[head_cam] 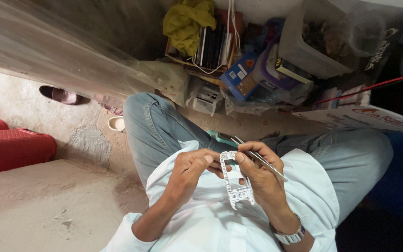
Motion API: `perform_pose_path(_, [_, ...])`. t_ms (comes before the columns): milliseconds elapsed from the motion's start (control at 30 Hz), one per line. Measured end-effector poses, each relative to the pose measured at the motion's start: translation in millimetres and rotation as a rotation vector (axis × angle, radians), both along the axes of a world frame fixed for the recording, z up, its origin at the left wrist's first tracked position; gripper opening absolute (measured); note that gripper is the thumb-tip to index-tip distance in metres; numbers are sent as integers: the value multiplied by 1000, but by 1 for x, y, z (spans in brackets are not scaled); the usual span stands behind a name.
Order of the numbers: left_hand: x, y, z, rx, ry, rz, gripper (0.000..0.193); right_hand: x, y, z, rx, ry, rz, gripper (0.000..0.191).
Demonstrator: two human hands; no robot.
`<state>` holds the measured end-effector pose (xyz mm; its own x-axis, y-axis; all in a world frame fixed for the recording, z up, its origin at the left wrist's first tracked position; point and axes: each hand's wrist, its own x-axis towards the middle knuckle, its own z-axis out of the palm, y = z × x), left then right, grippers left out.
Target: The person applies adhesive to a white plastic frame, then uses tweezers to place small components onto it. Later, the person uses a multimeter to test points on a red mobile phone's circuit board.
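While both hands grip a white phone frame (235,182), the left hand (190,170) pinches its edge; the right hand (262,175) also holds metal tweezers (260,158) above it.

Bare concrete floor (47,210), dusty. On it: red plastic crates (10,147) at left, a sandal (64,95), a white cup (116,123), a flat cardboard box (364,119).

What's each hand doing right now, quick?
Left hand: closed on the white phone frame.
Right hand: closed, holding metal tweezers and the frame.
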<state>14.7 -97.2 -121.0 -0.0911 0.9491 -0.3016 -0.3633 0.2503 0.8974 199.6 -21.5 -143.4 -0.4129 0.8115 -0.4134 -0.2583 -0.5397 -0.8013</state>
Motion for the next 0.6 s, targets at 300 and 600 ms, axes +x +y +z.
perform_pose_path(300, [0,-2,-1,-3,1,-3,40,1,-3,1,5,-42,1,21])
perform_pose_path(600, [1,-3,-3,-14,-6,-2,38,1,-4,1,70,-60,5,22])
